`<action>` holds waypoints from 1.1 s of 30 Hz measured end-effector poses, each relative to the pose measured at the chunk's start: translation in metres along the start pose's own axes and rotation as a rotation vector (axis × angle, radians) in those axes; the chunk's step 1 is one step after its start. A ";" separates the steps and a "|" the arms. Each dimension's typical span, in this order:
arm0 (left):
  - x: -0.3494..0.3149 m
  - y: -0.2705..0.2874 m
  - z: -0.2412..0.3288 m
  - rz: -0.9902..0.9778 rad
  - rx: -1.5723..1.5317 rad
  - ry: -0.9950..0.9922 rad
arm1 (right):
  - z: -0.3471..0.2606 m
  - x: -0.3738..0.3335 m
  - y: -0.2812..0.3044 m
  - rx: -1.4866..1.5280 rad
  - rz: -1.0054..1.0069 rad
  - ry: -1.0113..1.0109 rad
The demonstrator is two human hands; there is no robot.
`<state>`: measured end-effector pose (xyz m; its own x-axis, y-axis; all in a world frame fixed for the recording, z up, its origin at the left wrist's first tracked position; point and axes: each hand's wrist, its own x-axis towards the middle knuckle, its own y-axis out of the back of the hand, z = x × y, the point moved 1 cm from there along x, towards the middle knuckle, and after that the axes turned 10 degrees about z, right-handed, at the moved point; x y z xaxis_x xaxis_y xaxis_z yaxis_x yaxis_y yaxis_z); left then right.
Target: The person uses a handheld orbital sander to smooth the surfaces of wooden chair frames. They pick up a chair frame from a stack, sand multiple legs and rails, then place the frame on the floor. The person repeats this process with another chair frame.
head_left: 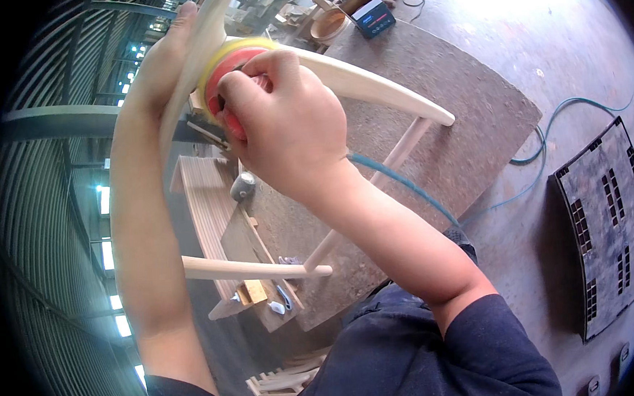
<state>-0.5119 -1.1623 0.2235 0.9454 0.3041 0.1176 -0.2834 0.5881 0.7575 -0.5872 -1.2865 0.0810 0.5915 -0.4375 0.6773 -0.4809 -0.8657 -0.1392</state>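
My right hand (290,120) is wrapped round a red, round air sander (234,61) with a yellow pad rim. The pad lies against the pale curved upper part of a bare wooden chair (368,86). On that part's left side is my left hand (160,73), thumb up along the wood, gripping it; its other fingers are mostly hidden. The chair rests tilted on a brown worktable (464,109), one leg reaching right and another leg (256,267) lying nearer to me, with a rail between them. A teal air hose (410,185) runs from under my right wrist.
A dark blue box (373,18) and a round tan tub (329,25) stand at the table's far edge. Near the left side are a slatted wooden panel (208,197), a yellow block (252,292) and a small white bottle (276,308). A black grid pallet (609,224) stands right; hose coils on the floor.
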 end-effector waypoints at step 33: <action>0.014 0.023 -0.012 -0.112 0.041 0.014 | -0.020 -0.030 -0.012 0.128 -0.286 0.164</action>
<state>-0.5072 -1.1358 0.2347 0.9683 0.2487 0.0218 -0.1687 0.5877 0.7913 -0.6120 -1.2578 0.0768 0.5736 -0.1370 0.8076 -0.2200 -0.9755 -0.0092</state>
